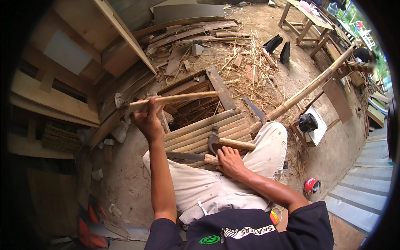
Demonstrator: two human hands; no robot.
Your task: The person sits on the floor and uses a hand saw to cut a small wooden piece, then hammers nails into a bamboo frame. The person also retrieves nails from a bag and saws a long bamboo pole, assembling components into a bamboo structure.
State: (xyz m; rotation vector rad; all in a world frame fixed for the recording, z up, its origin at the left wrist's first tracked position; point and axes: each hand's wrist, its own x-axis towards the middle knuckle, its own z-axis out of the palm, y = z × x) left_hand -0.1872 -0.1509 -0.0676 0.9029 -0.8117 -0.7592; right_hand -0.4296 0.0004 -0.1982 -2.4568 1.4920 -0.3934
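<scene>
Bamboo strip (183, 98), one end in left hand (148, 118)

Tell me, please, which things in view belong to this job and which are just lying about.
Likely for the job:
- bamboo strip in left hand
- knife and hammer at right hand
- slatted frame

Likely just lying about:
- red can
- wood scraps
- black bundle

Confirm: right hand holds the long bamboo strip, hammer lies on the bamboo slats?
Wrong hand: the head view shows the left hand holding the long bamboo strip. The hammer does lie on the bamboo slats.
</scene>
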